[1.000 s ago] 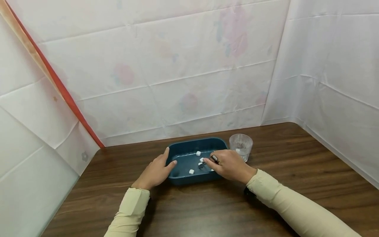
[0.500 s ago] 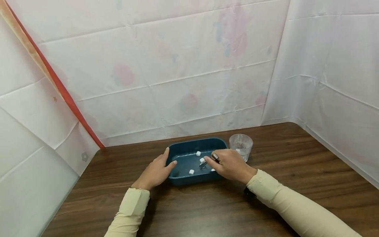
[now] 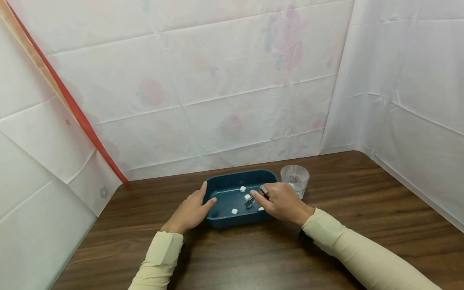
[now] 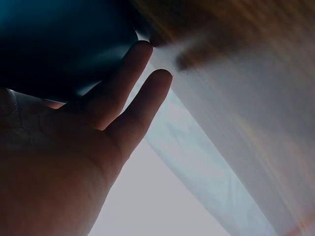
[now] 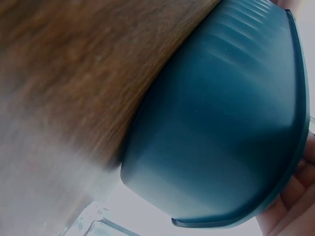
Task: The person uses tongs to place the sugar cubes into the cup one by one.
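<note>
A dark teal tray (image 3: 239, 220) sits on the table with several small white cubes (image 3: 234, 211) in it. My left hand (image 3: 188, 210) holds its left end, thumb over the rim and fingers along the outside. In the left wrist view, two straight fingers (image 4: 142, 105) lie beside the tray wall. My right hand (image 3: 284, 203) reaches over the tray's right end, gripping a small metal utensil (image 3: 264, 191). Its shiny tip (image 3: 248, 204) is down in the tray, right by a white cube (image 3: 248, 197). The right wrist view shows the tray's outer wall (image 5: 206, 132) and curled fingers (image 5: 295, 196) at the rim.
A clear glass (image 3: 295, 177) with something white inside stands just right of the tray, partly behind my right hand. The brown wooden table (image 3: 232, 262) ends at white patterned sheets (image 3: 217, 100) behind and on both sides.
The utensil's tip has shifted slightly toward me and right, and a white cube seen against it one second ago no longer shows there. The left hand and tray stay in place.
</note>
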A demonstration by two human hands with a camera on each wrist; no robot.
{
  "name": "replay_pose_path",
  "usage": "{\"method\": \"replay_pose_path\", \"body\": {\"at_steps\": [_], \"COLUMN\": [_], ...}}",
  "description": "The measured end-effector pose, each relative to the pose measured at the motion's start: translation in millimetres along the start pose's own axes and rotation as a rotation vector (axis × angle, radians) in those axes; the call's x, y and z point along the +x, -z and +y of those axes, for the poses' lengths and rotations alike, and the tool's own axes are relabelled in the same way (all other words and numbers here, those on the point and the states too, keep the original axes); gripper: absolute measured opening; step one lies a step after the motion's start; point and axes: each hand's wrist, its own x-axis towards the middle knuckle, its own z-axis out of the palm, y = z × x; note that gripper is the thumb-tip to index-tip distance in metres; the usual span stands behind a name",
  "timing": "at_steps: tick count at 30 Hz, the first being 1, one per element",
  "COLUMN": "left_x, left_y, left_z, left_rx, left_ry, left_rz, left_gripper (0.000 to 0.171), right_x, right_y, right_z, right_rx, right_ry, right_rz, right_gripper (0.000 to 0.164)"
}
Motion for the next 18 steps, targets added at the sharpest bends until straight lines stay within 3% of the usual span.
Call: {"method": "replay_pose_path", "body": {"at_steps": [18], "left_x": [-1.0], "left_y": [0.1], "left_z": [-1.8], "left_rx": [-0.014], "left_ry": [-0.001], "left_rz": [0.0], "left_gripper": [0.078], "right_x": [0.9], "right_y": [0.8], "right_z": [2.4], "right_rx": [-0.01], "right_ry": [-0.007], "right_rz": [0.124], "right_gripper": [0.047]}}
